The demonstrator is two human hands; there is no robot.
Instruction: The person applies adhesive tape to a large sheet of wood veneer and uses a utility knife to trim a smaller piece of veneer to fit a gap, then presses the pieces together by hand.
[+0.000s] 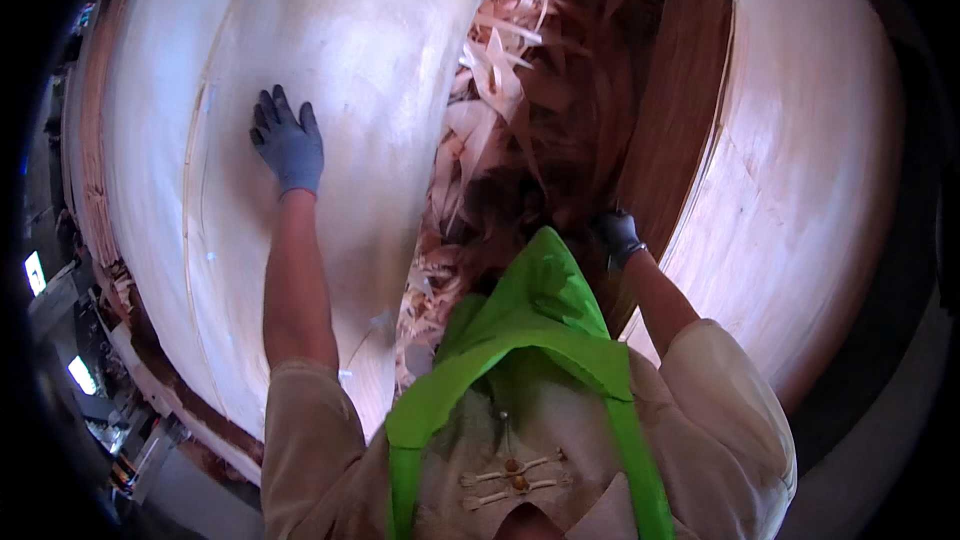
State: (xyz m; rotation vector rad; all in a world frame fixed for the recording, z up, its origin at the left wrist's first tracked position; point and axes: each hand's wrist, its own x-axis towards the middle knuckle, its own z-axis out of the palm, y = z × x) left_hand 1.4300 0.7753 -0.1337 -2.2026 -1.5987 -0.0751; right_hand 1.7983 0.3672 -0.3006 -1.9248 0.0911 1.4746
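My left hand (287,140), in a grey glove with darker fingertips, lies flat with its fingers spread on a large pale wood veneer sheet (330,70). This sheet tops the stack on the left. My right hand (617,233), in a dark glove, is low beside the near part of the right stack's brown layered side (680,80). Shadow hides its fingers, so I cannot tell whether it grips anything. Curled veneer scraps (495,80) fill the gap between the two stacks.
Another pale veneer sheet (800,140) tops the right stack. My green apron (545,290) hangs at the near end of the gap. Layered sheet edges (95,140) show at the far left, with more scraps and equipment beyond them.
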